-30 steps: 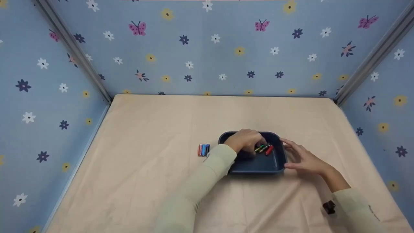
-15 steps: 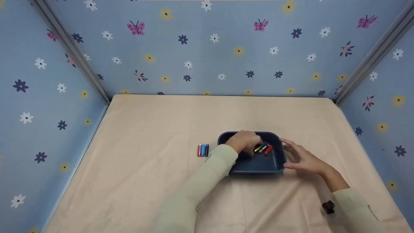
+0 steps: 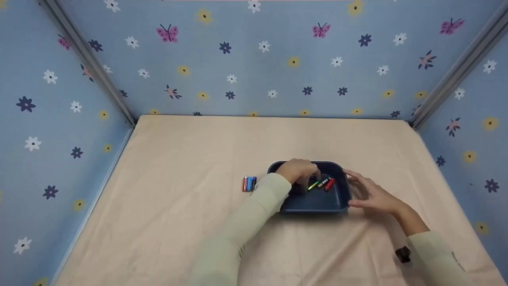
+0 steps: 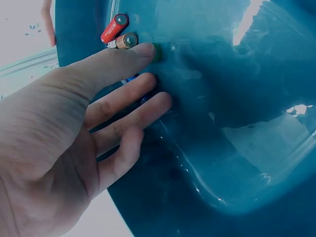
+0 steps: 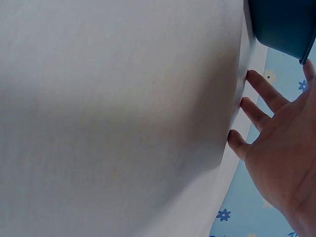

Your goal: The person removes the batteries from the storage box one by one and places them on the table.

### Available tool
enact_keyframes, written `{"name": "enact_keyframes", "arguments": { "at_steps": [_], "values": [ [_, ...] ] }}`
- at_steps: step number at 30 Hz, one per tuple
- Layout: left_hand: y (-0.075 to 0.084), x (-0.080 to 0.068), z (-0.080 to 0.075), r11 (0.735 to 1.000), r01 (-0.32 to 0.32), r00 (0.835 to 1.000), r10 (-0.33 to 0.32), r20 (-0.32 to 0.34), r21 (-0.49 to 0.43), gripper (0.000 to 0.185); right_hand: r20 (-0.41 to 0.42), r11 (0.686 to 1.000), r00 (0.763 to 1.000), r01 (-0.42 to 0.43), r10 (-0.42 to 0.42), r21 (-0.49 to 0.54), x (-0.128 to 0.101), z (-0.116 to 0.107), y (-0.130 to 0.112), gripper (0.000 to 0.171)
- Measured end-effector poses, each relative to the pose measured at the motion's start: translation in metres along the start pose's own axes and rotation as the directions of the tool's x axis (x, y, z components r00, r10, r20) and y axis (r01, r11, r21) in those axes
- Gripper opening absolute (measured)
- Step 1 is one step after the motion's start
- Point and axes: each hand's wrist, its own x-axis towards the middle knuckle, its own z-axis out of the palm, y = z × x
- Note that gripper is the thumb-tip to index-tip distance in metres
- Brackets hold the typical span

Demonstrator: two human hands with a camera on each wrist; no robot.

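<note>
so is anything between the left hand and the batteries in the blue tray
Nothing visible. The left hand is already inside the blue tray, fingertips right at the batteries. The right hand rests outside at the tray's right side, clear of the way.

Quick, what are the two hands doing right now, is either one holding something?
Left hand: open, fingers straight, reaching among the batteries inside the blue tray; grips nothing.
Right hand: open, fingers spread beside the tray's right rim, holding nothing.
</note>
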Motion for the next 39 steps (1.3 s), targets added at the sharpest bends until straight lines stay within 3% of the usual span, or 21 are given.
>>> {"name": "enact_keyframes", "arguments": {
  "at_steps": [4, 15, 29, 39],
  "values": [
    [0.002, -0.001, -0.002, 1.000, 0.026, 1.000, -0.026, 0.016, -0.001, 0.070, -0.001, 1.000, 1.000, 0.008, -0.008, -0.007, 0.000, 0.000, 0.000, 0.096],
    [-0.001, 0.001, 0.014, 0.999, -0.034, 0.991, 0.037, -0.129, 0.026, 0.047, -0.006, 0.999, 1.000, 0.023, -0.023, -0.022, 0.000, 0.000, -0.002, 0.096],
    [-0.006, 0.010, 0.019, 0.999, -0.032, 0.988, 0.032, -0.149, -0.001, 0.047, 0.003, 0.998, 0.998, 0.058, -0.058, -0.004, 0.000, -0.001, 0.001, 0.096],
    [-0.008, 0.002, 0.010, 0.999, -0.053, 0.985, 0.052, -0.165, -0.001, 0.045, 0.001, 0.997, 0.997, 0.074, -0.074, 0.002, 0.001, -0.001, 0.003, 0.096]
  ]
}}
